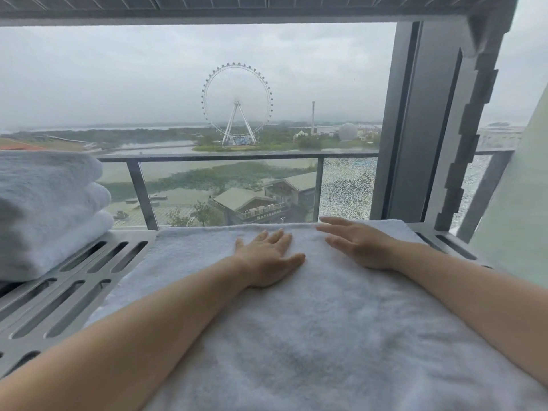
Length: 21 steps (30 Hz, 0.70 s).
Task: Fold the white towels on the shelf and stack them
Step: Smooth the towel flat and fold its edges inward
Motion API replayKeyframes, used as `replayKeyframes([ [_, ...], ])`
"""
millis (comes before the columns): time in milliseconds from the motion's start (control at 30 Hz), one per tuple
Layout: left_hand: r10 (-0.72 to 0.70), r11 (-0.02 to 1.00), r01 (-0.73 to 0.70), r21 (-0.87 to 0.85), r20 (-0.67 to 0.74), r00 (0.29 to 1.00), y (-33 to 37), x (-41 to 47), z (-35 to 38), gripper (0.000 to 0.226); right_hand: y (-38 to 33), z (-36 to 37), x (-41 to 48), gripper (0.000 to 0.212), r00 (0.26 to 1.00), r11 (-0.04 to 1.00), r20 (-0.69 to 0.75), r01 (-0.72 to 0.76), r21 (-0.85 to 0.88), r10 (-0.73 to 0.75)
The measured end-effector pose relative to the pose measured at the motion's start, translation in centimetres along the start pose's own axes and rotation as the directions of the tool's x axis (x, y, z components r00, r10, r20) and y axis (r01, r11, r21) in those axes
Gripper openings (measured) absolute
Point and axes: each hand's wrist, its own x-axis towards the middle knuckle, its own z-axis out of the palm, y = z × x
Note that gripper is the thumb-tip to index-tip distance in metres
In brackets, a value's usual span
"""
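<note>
Fingers first: on my left hand (267, 258) the fingers (278, 237) lie straight and a little spread, palm down, pressed flat onto the white towel (296, 336); on my right hand (360, 246) the fingers (335, 223) are straight too, close together and angled toward the left, lying along the towel's far edge; neither hand curls round or pinches anything, so I read both as smoothing rather than gripping. The two hands sit near each other without touching, both toward the far end of the towel, with the forearms laid across it toward me; the towel itself lies spread flat over the right part of the slotted metal shelf (74, 287), reaching from the far lip by the window back under the camera, and I cannot tell from here whether it is one layer or already doubled. Off to the left, well apart from the hands, a stack of folded towels (50, 209) rests on the same shelf, three rounded folds showing one above another, its left side cut by the frame. Beyond the shelf I see a balcony railing (237, 158) and a Ferris wheel (237, 105) through the glass. My judgement: part of the job is done, since a stack exists; this towel is at the flattening step, with its folds and its move onto the stack yet to come; I see no other loose towels.
</note>
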Motion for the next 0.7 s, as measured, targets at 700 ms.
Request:
replayKeyframes([
  [700, 0.01, 1.0, -0.01, 0.01, -0.016, 1.0, 0.0, 0.0, 0.0, 0.069, 1.6, -0.4, -1.1, 0.055, 0.987, 0.991, 0.134, -0.081, -0.102, 0.094],
])
